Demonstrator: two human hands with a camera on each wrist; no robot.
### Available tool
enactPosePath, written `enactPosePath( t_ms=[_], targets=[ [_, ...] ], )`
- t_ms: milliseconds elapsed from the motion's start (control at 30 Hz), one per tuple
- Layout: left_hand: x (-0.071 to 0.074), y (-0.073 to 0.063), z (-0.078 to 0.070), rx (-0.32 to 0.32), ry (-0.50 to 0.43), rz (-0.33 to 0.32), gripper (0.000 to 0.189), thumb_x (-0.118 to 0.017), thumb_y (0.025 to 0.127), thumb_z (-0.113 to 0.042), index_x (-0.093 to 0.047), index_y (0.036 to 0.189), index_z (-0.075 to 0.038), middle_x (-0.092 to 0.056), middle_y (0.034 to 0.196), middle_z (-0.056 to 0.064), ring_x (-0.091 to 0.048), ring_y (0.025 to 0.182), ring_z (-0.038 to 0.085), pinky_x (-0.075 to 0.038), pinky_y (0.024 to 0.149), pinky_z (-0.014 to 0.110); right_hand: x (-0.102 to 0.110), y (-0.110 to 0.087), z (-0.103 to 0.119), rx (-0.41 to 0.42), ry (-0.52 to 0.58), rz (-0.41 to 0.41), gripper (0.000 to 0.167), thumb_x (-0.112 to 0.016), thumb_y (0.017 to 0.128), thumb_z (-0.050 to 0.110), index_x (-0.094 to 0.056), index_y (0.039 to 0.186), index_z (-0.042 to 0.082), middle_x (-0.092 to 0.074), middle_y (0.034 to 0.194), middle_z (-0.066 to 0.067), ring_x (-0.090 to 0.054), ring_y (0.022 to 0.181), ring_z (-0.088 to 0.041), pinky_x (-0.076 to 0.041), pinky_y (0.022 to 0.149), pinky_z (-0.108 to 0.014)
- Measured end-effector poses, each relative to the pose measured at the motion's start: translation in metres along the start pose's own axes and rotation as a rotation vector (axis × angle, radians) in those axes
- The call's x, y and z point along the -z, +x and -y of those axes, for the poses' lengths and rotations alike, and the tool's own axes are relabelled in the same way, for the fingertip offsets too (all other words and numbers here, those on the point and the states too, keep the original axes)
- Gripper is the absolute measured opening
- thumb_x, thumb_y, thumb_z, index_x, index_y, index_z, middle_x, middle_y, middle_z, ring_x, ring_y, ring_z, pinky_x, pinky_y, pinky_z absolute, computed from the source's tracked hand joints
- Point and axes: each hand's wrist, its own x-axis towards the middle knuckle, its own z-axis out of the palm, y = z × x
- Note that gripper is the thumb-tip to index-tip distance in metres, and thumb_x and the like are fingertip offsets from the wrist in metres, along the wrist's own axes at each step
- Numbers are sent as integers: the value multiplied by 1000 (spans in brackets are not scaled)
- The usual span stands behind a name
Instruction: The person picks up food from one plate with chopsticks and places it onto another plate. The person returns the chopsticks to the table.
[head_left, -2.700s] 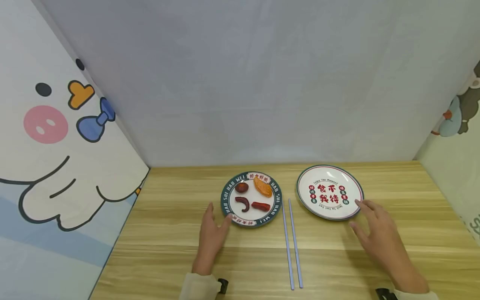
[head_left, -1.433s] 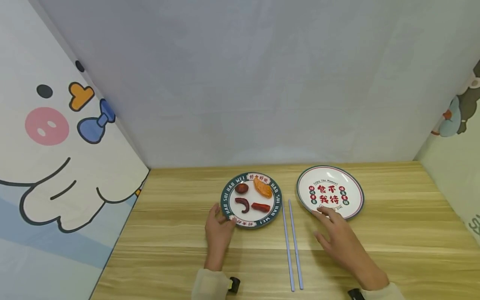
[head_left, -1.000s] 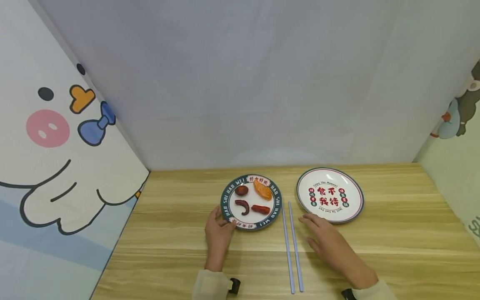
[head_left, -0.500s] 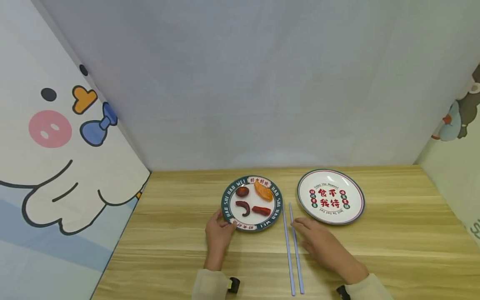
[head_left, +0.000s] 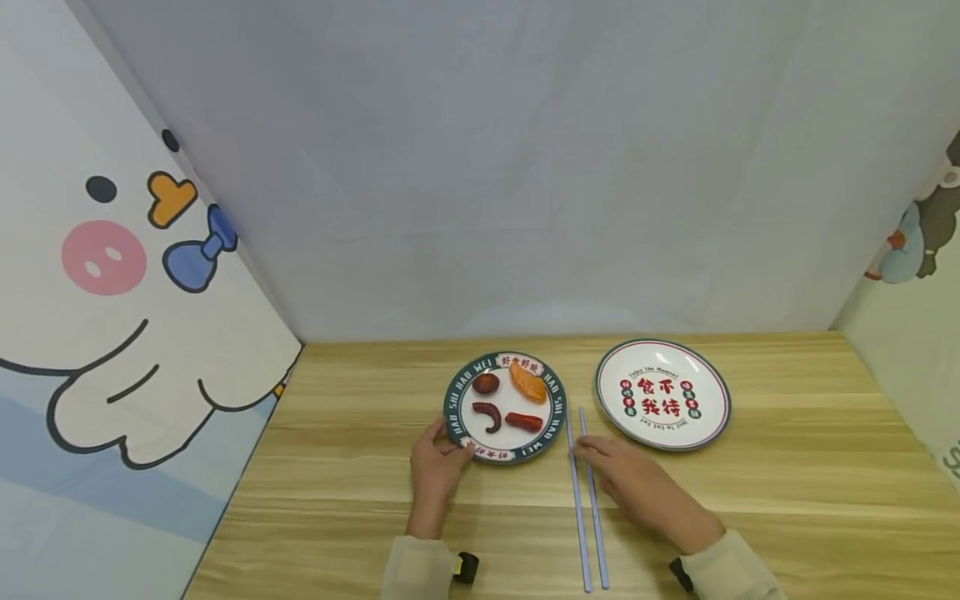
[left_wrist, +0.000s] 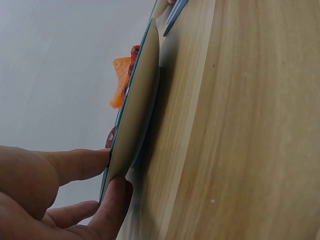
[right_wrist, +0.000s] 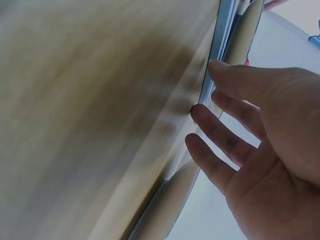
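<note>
My left hand (head_left: 437, 467) pinches the near-left rim of a green-rimmed plate (head_left: 557, 408), thumb over it and a finger (left_wrist: 114, 207) beneath. On this plate lie an orange slice-like piece (head_left: 528, 384), a brown round piece (head_left: 486, 383), a dark curled tentacle (head_left: 491, 416) and a red stick-shaped piece (head_left: 524, 422). My right hand (head_left: 645, 483) hovers at the upper part of two pale blue chopsticks (head_left: 581, 533) lying side by side. Its thumb (right_wrist: 235, 77) and fingers are spread apart, thumb tip right at one chopstick in the right wrist view.
A white plate (head_left: 660, 432) with red lettering stands at the back right, near the right hand. Behind the wooden table (head_left: 337, 467) rises a pale grey backdrop (head_left: 525, 167), with cartoon-printed panels (head_left: 240, 333) at the sides.
My right hand has moved left, from the white plate's right edge to the chopsticks. My left hand has come right and taken hold of the green-rimmed plate, then stayed there.
</note>
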Motion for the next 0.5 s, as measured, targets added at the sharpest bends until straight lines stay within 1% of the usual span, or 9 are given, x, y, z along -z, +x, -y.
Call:
enactPosePath(
  t_ms=[133,300,433,500],
  targets=[
    [-1,1,1,3,-2,2,72,-82,81,11,-50,145,18,-63,132,34,-70,99,35,-62,81,38,2,4,-1,42,-25,13,43,-72,89,-7,-71,131,5,-67,137,-17,-67,118,-36,-56,101,-51],
    [-2,3,3,12,7,0,72,-81,82,10,-49,146,18,-63,132,33,-70,97,33,-62,80,37,2,8,-2,54,-29,46,36,-72,91,-6,-75,124,7,-67,139,-15,-67,116,-33,-57,100,-47],
    [-2,2,3,12,0,2,72,-81,81,11,-50,146,17,-63,132,33,-70,97,33,-62,80,37,-1,11,-3,93,-46,38,32,-73,91,-5,-77,119,8,-68,138,-14,-67,116,-32,-57,100,-45],
    [-1,1,2,9,-7,2,72,-81,81,11,-50,145,17,-63,131,33,-70,98,34,-62,80,36,-2,13,-3,120,-50,27,30,-74,90,-4,-79,116,9,-69,136,-14,-68,113,-31,-58,99,-44]
  ],
)
